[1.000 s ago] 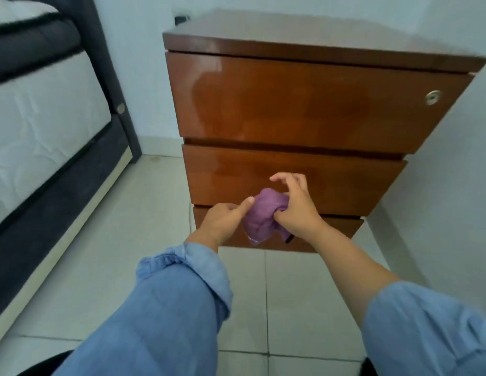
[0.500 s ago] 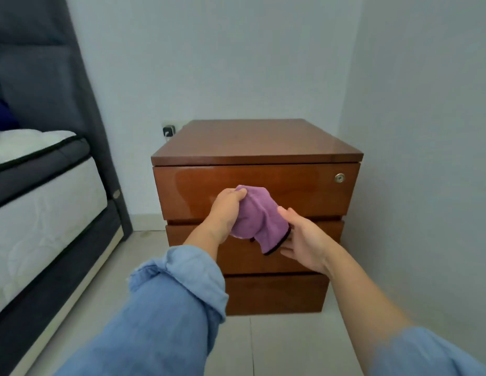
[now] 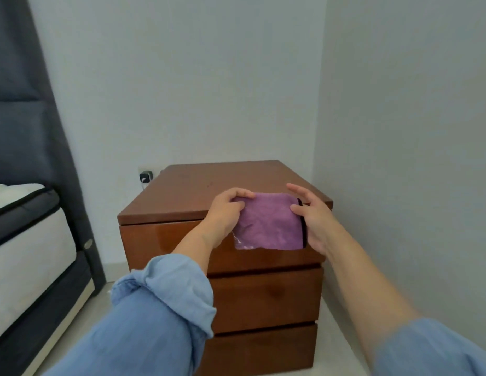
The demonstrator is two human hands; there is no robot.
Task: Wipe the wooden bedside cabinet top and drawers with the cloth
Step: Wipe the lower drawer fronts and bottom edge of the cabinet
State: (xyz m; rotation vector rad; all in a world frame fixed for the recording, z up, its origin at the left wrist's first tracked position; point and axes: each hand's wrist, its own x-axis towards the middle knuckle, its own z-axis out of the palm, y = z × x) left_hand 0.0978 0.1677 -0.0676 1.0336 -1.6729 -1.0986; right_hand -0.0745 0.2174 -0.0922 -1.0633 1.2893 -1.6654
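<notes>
Both hands, left hand [image 3: 226, 213] and right hand [image 3: 312, 221], pinch purple cloth [image 3: 269, 223] over cabinet [image 3: 198, 191] (glossy wood, white corner); contact unclear.

Far left of the hands stands a bed [image 3: 27, 256], its white mattress [image 3: 24, 240] edged in dark trim. A dark grey headboard [image 3: 22, 104] rises behind it, up and left of the hands. A black plug [image 3: 145, 177] sits in a wall socket, left of and just above the hands. Pale walls [image 3: 209, 77] meet in a corner behind and to the right. Light floor tiles [image 3: 73, 335] lie below.
</notes>
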